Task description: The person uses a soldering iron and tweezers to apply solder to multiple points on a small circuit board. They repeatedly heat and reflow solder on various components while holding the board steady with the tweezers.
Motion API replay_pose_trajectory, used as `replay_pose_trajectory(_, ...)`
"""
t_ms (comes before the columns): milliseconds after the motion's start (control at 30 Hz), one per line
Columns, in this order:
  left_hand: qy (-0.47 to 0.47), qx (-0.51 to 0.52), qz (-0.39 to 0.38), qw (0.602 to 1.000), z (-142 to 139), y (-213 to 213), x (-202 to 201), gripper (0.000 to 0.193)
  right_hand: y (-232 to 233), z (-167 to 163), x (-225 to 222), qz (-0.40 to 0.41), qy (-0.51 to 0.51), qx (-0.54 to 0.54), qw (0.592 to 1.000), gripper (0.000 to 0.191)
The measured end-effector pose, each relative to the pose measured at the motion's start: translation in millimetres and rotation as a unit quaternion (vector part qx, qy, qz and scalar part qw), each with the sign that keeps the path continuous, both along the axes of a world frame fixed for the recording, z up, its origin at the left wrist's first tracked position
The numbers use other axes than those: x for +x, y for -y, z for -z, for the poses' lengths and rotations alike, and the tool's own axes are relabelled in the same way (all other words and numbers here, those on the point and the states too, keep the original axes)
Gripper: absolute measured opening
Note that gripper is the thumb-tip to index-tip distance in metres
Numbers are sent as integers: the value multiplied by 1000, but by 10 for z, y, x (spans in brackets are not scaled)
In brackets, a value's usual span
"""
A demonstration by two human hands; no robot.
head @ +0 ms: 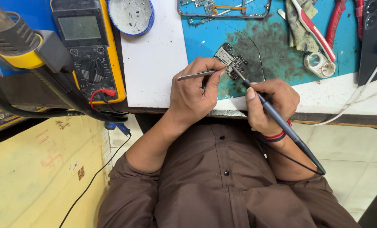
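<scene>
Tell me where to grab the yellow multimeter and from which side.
Judging by its pose, grip the yellow multimeter across its long yellow side edges, coming from above near the screen end. It lies flat, face up, and the red lead plug and hot-air handle crowd its lower end.

Yellow meter (pixel 89 50), teal mat (pixel 281 55) smudged black, white table (pixel 152 59), brown shirt (pixel 222 181), red-and-white pliers (pixel 315 29), seemingly dark grey soldering iron (pixel 281 122).

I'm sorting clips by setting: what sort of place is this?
Likely a phone repair bench: a small circuit board on a blue work mat, a soldering iron in the right hand, a yellow multimeter.
</scene>
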State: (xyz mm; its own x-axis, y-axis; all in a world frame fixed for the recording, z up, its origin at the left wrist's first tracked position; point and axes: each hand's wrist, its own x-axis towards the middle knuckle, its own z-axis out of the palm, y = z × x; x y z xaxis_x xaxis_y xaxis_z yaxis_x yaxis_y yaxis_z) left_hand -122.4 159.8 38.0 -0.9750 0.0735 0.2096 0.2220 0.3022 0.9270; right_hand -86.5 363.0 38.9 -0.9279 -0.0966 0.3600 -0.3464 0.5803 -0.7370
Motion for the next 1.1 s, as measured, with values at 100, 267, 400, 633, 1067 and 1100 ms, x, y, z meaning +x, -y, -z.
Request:
replay_pose_trajectory(100, 12, 5, 2, 1000, 2, 0, -1, 8, 1, -8, 1, -13, -6, 6, 1000, 10)
replay_pose_trajectory(267, 5, 7, 4, 1000, 9, -1, -2, 8, 7, -14, 9, 12, 9, 2, 1000, 10)
replay_pose_trajectory(400, 11, 7, 6, 1000, 15, 2, -1, 7, -1, -7, 4, -18, -6, 9, 1000, 10)
replay_pose_trajectory(633, 0, 2, 3, 1000, 9, 2, 1, 8, 6, -3, 2, -9, -1, 4, 1000, 10)
replay_pose_trajectory(1067, 12, 18, -5, 1000, 0, -13, 19, 7, 8, -30, 11, -5, 5, 2, 1000, 9)
replay_pose_trajectory(1100, 11, 18, -4, 1000, -2, -11, 17, 7, 6, -31, 9, -11, 0, 5, 1000, 10)
